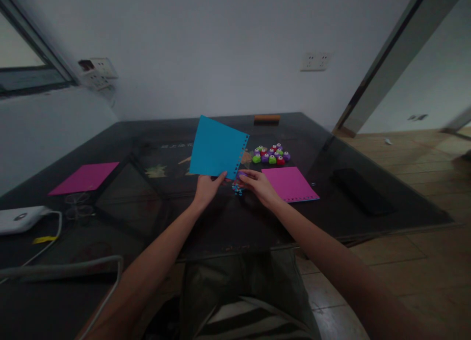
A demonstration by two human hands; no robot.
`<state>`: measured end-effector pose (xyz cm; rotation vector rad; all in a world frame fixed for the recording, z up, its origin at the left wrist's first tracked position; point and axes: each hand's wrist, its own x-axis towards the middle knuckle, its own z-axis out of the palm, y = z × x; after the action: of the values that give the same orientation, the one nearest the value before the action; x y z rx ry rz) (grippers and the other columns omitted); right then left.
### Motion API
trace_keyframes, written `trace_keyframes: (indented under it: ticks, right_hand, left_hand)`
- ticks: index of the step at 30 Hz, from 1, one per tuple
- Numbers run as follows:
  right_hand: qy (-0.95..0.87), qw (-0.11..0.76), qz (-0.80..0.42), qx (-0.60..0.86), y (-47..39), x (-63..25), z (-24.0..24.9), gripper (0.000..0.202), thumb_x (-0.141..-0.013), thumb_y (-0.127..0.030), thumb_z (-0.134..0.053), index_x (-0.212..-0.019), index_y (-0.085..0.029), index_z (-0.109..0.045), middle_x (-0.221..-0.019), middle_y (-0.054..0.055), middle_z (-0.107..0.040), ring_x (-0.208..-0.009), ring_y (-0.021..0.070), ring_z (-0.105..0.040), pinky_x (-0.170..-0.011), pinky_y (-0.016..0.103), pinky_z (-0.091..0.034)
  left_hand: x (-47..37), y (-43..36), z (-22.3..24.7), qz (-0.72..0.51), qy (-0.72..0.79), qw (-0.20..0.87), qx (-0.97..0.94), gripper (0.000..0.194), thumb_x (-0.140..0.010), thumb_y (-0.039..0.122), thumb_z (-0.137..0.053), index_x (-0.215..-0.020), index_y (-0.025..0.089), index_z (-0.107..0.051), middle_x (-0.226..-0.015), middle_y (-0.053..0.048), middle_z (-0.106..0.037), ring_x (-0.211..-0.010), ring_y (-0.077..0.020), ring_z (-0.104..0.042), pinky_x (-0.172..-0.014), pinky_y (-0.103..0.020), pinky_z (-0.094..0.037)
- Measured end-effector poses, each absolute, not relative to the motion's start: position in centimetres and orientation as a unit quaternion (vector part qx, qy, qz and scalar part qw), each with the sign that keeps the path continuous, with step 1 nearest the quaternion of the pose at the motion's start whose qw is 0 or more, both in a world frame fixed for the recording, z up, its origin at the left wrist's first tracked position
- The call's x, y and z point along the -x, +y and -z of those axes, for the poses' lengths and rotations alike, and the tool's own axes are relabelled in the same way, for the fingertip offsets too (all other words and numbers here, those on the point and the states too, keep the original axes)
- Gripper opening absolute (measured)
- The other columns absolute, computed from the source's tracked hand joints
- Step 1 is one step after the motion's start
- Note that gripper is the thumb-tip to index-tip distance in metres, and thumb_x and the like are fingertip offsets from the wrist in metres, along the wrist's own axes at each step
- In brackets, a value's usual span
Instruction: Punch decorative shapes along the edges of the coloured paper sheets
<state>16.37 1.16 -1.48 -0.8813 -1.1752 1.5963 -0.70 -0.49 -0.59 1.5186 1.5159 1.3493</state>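
My left hand pinches the lower edge of a blue sheet of paper between thumb and fingers and keeps it tilted up above the dark table. A row of small cut-outs runs down the sheet's right edge. At its lower right corner my right hand is closed on a small purple craft punch, partly hidden by the fingers. Small blue paper bits lie on the table below. Several similar red, green and purple craft punches with white round tops stand grouped beyond my right hand.
A pink sheet with cut-outs along its near edge lies right of my hands, near a black flat object. Leftward are another pink sheet, glasses and a white corded device. An orange-brown bar lies at the back.
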Motion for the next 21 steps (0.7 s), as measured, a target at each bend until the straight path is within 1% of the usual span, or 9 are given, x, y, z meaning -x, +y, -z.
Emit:
trace_keyframes:
  ticks: [3, 6, 8, 12, 17, 19, 21]
  right_hand:
    - [-0.473, 0.465, -0.664, 0.344, 1.28, -16.47, 1.45, 0.022, -0.072, -0.029, -0.068, -0.089, -0.017, -0.065, -0.097, 0.006, -0.066, -0.078, 0.0144, -0.064, -0.079, 0.032, -0.051]
    - [-0.462, 0.462, -0.673, 0.346, 1.27, -16.52, 1.20, 0.016, -0.078, -0.031, -0.062, -0.087, -0.017, -0.064, -0.092, 0.006, -0.067, -0.074, 0.0141, -0.064, -0.075, 0.031, -0.052]
    - [-0.458, 0.458, -0.676, 0.350, 1.24, -16.58, 0.97, 0.018, -0.082, -0.033, -0.056, -0.084, -0.017, -0.063, -0.086, 0.007, -0.068, -0.071, 0.0144, -0.064, -0.074, 0.031, -0.052]
    - [-0.443, 0.456, -0.686, 0.354, 1.28, -16.77, 0.73, 0.028, -0.087, -0.039, -0.046, -0.081, -0.016, -0.061, -0.077, 0.007, -0.068, -0.068, 0.0155, -0.065, -0.074, 0.032, -0.052]
    - [-0.456, 0.453, -0.675, 0.362, 1.40, -16.83, 0.84, 0.036, -0.086, -0.047, -0.043, -0.078, -0.016, -0.060, -0.075, 0.008, -0.067, -0.071, 0.0174, -0.065, -0.074, 0.033, -0.050]
    - [-0.494, 0.454, -0.639, 0.375, 1.42, -16.85, 0.86, 0.036, -0.084, -0.050, -0.045, -0.078, -0.017, -0.059, -0.077, 0.007, -0.066, -0.073, 0.0179, -0.063, -0.072, 0.032, -0.049]
    - [-0.564, 0.456, -0.566, 0.392, 1.48, -16.95, 0.90, 0.036, -0.081, -0.052, -0.048, -0.078, -0.018, -0.059, -0.078, 0.005, -0.065, -0.074, 0.0179, -0.061, -0.071, 0.031, -0.047]
  left_hand:
    - [0.74, -0.40, 0.65, -0.510, 0.571, 0.297, -0.570, 0.022, -0.075, 0.029, -0.060, -0.082, 0.009, -0.065, -0.071, -0.011, -0.071, -0.059, -0.0180, -0.065, -0.061, -0.029, -0.053]
    - [0.90, -0.29, 0.79, -0.508, 0.572, 0.290, -0.575, 0.021, -0.076, 0.029, -0.060, -0.080, 0.010, -0.065, -0.070, -0.010, -0.071, -0.059, -0.0183, -0.065, -0.061, -0.029, -0.053]
    - [1.00, -0.27, 0.84, -0.505, 0.575, 0.279, -0.580, 0.020, -0.076, 0.030, -0.060, -0.078, 0.010, -0.064, -0.069, -0.010, -0.071, -0.058, -0.0182, -0.065, -0.061, -0.029, -0.053]
    - [0.96, -0.37, 0.73, -0.503, 0.572, 0.278, -0.586, 0.018, -0.076, 0.027, -0.060, -0.078, 0.010, -0.064, -0.070, -0.010, -0.071, -0.058, -0.0174, -0.064, -0.061, -0.029, -0.053]
    - [0.87, -0.40, 0.77, -0.509, 0.562, 0.298, -0.580, 0.017, -0.076, 0.027, -0.060, -0.078, 0.011, -0.064, -0.071, -0.010, -0.071, -0.059, -0.0174, -0.065, -0.062, -0.028, -0.053]
    - [0.95, -0.30, 0.96, -0.512, 0.559, 0.300, -0.579, 0.019, -0.076, 0.028, -0.060, -0.078, 0.010, -0.064, -0.071, -0.010, -0.071, -0.059, -0.0179, -0.065, -0.062, -0.029, -0.053]
    - [1.04, -0.19, 1.17, -0.514, 0.556, 0.299, -0.581, 0.021, -0.076, 0.030, -0.060, -0.079, 0.010, -0.064, -0.070, -0.010, -0.071, -0.059, -0.0186, -0.065, -0.061, -0.029, -0.053]
